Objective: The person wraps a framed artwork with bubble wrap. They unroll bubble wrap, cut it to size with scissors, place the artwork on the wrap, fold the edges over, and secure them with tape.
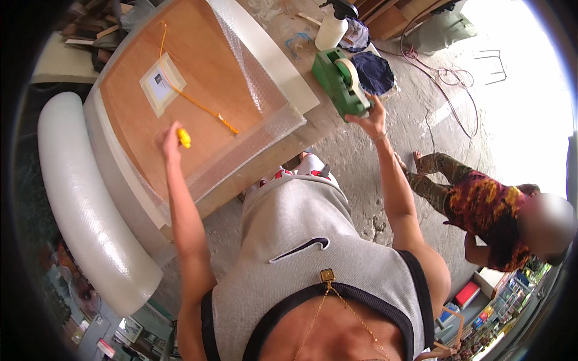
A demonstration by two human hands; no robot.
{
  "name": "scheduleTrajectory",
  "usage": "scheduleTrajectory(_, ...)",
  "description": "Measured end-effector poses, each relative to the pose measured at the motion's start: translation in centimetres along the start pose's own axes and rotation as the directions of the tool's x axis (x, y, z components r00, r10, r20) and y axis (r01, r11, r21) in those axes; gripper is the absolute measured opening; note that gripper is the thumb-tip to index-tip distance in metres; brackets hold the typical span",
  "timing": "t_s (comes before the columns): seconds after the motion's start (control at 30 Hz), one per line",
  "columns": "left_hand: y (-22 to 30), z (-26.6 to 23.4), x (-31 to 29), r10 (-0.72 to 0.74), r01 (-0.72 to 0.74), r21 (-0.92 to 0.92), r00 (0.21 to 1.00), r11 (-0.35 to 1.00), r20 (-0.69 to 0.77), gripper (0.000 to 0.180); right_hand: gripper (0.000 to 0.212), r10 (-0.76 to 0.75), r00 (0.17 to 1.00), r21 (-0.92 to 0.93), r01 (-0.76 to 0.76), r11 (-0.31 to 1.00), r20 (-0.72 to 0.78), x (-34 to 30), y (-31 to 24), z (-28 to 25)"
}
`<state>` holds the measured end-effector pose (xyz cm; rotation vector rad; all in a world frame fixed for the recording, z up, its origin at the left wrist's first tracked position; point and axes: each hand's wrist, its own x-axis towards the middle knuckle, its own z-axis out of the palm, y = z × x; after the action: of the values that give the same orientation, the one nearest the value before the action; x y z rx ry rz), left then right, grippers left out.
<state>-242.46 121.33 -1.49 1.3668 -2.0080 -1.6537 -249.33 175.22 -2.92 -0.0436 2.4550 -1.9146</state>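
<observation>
My left hand (169, 142) is closed around a small bright yellow tool (184, 138), with only one end of it showing, so I cannot make out its kind. It is over a large brown panel (205, 72) edged with bubble wrap (274, 129). A yellow-orange cord (201, 107) runs across the panel, over a white label (158, 85) framed in tape. Out to the right, my right hand (372, 122) grips the near end of a green tape dispenser (330, 72) with a pale roll of tape (348, 73) in it.
Left of the panel lies a thick roll of bubble wrap (90, 204). Beyond the dispenser are a white spray bottle (332, 31) and dark blue cloth (373, 73). A hose (460, 120) loops over the concrete floor (361, 162). Another person (481, 195) stands at the right.
</observation>
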Motion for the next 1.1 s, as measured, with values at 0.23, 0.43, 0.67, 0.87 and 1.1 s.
scheduleTrajectory(0.23, 4.6, 24.5, -10.7, 0.270, -0.299, -0.017, 0.834, 0.954, 0.481, 0.029, 0.082, -0.210, 0.975, -0.394, 0.165, 0.904, -0.072, -1.7, 2.5, -2.0)
scheduleTrajectory(0.43, 5.1, 34.1, -12.4, 0.314, -0.511, 0.383, 0.825, 0.770, 0.470, 0.055, 0.069, -0.296, 0.914, -0.487, 0.132, 0.863, -0.276, -5.0, -1.7, 0.3)
scheduleTrajectory(0.67, 1.1, 24.8, -11.5, 0.566, -0.607, 0.055, 0.767, 0.793, 0.302, 0.054, 0.034, -0.454, 0.886, -0.422, 0.448, 0.788, 0.094, -5.5, -2.8, 5.6)
scheduleTrajectory(0.87, -7.3, 2.4, -9.2, 0.521, -0.373, 0.434, 0.801, 0.820, -0.295, 0.044, 0.046, -0.177, 0.948, -0.219, 0.238, 0.946, 0.263, -3.1, -1.8, 11.5)
scheduleTrajectory(1.1, -14.3, -19.9, -6.8, 0.193, 0.338, 0.609, 0.744, 0.718, -0.640, 0.068, 0.065, 0.089, 0.976, -0.249, -0.038, 0.968, 0.198, -2.1, 0.2, 15.8)
